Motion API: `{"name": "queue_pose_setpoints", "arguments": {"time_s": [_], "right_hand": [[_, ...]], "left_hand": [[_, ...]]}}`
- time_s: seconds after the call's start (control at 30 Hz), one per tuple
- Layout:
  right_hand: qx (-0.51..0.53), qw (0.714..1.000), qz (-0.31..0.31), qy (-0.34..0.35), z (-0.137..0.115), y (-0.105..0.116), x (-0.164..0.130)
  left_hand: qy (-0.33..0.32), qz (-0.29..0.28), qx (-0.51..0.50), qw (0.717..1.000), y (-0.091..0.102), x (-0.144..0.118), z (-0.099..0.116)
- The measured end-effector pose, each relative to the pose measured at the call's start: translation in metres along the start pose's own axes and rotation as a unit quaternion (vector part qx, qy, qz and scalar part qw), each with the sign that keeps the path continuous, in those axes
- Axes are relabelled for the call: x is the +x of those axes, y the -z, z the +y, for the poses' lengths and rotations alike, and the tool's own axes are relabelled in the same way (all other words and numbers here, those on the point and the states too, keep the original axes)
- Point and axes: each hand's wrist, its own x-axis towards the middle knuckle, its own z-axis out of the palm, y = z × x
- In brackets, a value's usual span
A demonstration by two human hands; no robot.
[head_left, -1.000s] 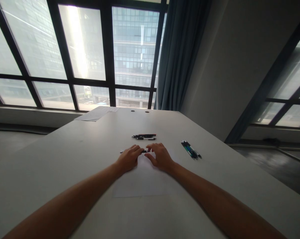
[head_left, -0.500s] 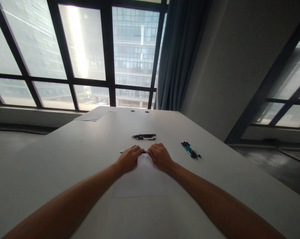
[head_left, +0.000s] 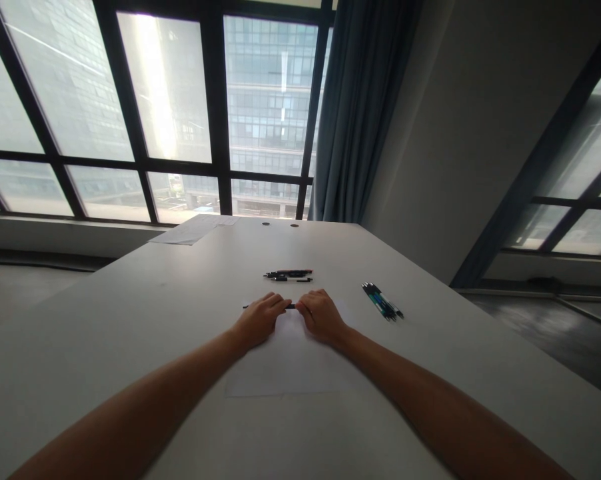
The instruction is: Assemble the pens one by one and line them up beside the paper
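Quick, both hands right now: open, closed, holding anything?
Left hand: closed on the thin black pen lying across the white sheet's far edge.
Right hand: closed on the same pen's other end.

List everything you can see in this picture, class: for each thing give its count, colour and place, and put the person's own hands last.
table: one, white, fills the foreground.
sheet of paper: one, white, under the hands.
pen: one, dark, held between both hands.
dark pens: a small group, black with some red, beyond the hands.
blue-green pens: a small bundle, to the right.
papers: white, far left corner.
curtain: one, blue-grey, beside the window.
left hand: one, on the pen's left part.
right hand: one, on the pen's right end.
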Motion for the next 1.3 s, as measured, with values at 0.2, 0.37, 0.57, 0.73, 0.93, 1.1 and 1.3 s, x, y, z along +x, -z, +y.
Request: {"name": "queue_pose_setpoints", "arguments": {"time_s": [0.2,0.37,0.57,0.73,0.93,1.1,1.3], "right_hand": [[-0.004,0.997,0.04,-0.07,0.008,0.003,-0.001],[-0.003,0.998,0.037,-0.059,0.017,0.003,-0.002],[0.027,0.989,0.015,-0.145,0.017,-0.001,-0.001],[-0.068,0.995,0.049,-0.054,0.005,0.011,0.003],[-0.044,0.989,0.002,0.141,-0.008,0.01,0.005],[-0.051,0.993,-0.03,0.098,0.002,0.004,0.004],[-0.11,0.993,-0.033,0.041,0.003,0.005,0.004]], "left_hand": [[0.055,0.01,0.087,0.995,0.005,0.002,0.001],[0.089,-0.003,0.127,0.988,0.009,0.003,0.0],[0.074,0.016,0.128,0.989,0.007,0.003,-0.001],[0.064,0.032,0.127,0.989,0.004,0.001,-0.003],[0.032,0.041,0.102,0.993,0.003,-0.001,-0.003],[0.044,0.055,0.081,0.994,0.004,0.0,-0.002],[0.048,0.052,0.043,0.997,0.006,0.0,-0.001]]}}
